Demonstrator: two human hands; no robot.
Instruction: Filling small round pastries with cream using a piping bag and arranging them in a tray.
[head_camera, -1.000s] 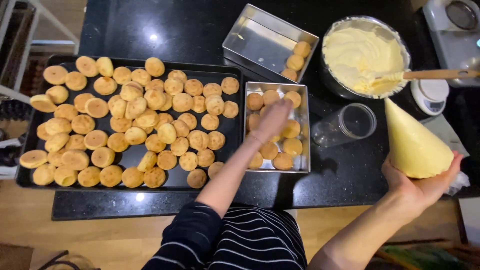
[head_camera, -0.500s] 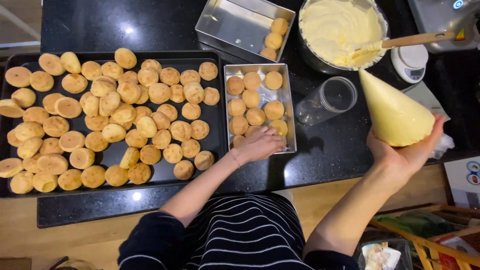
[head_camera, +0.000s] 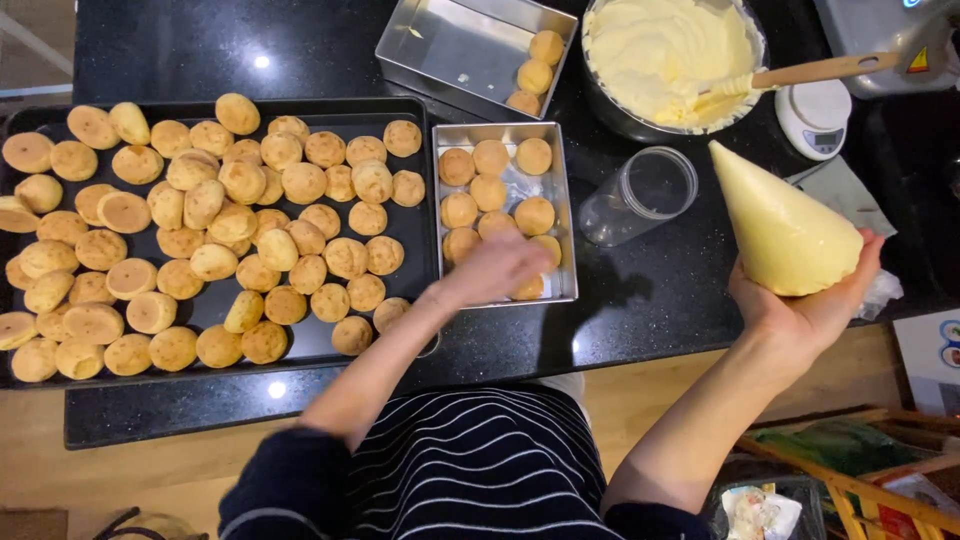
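Observation:
My right hand holds a filled cream piping bag upright, tip pointing up and left, over the black counter. My left hand is blurred over the near end of a small metal pan that holds several round puffs. Its fingers are curled around the puffs there, but whether it grips one cannot be told. To the left lies a large black baking tray packed with many golden puffs.
A second metal pan with three puffs stands at the back. A steel bowl of cream holds a wooden-handled spatula. An empty clear cup lies beside the small pan. A white kitchen scale sits at the right.
My left hand has slid down the small pan from its far end to its near edge. The piping bag has stayed in my right hand, at the right of the counter.

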